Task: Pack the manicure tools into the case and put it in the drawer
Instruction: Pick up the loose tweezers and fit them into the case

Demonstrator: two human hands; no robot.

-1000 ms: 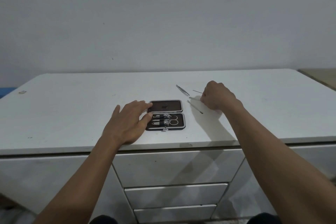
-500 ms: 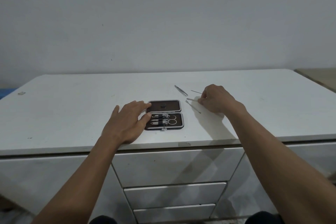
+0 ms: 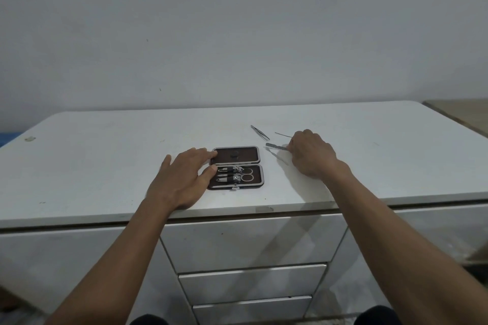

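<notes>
Fingers pinching nail file

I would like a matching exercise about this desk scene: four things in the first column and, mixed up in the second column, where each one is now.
Things
1. Left hand
2. Right hand
3. Thin metal tweezers
4. Small silver scissors

Places
A. Lying free on the white desk top, behind the open brown manicure case
B. Strapped inside the case's lower half
C. Resting on the case's left edge
D. Gripping the flat metal nail file to the right of the case

Pairs: 1-C, 2-D, 3-A, 4-B
</notes>
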